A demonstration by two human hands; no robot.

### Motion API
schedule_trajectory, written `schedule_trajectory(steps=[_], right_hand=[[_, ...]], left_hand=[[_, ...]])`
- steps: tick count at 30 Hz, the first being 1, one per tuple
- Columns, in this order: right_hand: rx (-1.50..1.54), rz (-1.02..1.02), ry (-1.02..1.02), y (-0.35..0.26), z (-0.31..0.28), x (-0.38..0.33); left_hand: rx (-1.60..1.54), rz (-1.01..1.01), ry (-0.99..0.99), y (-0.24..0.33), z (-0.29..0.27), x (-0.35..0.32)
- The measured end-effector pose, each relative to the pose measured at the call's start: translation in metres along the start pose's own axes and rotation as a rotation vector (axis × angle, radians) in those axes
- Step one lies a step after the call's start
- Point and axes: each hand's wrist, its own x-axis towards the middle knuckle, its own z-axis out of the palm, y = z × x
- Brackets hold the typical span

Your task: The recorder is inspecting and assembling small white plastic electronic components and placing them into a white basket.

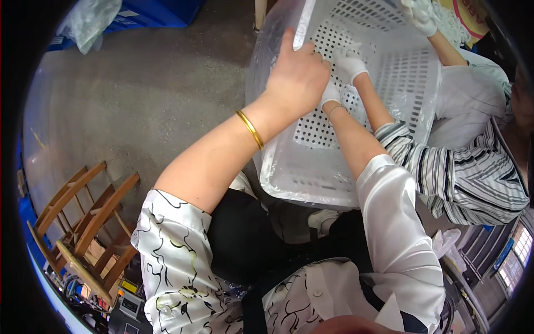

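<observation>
A large white plastic basket with perforated bottom and sides stands in front of me, its surface shiny. My left hand, bare and with a gold bangle at the wrist, is closed over the basket's left rim. Inside the basket is my right hand in a white glove, close beside the left one, which covers its fingers. Another person's white-gloved hand reaches into the basket just right of mine. That person's other gloved hand is at the far right rim, near white tangled material.
The person in a striped sleeve sits close on the right. A wooden chair stands at the lower left. Far left are a blue bin and a clear plastic bag. Concrete floor lies between them.
</observation>
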Motion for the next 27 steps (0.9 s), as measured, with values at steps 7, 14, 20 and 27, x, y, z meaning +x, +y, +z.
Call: schedule_trajectory(steps=[7,14,20,27], right_hand=[[0.171,0.04,0.129,-0.026,-0.018,0.021],[0.114,0.061,0.326,0.068,-0.007,0.025],[0.194,-0.057,0.221,-0.032,-0.025,-0.004],[0.03,-0.065,-0.131,0.014,-0.061,-0.009]], left_hand=[[-0.042,-0.026,-0.05,0.002,-0.004,-0.003],[-0.092,0.02,0.029,0.015,-0.011,0.032],[-0.051,-0.026,-0.048,-0.007,0.0,-0.009],[-0.042,0.011,-0.009,0.006,0.001,0.01]])
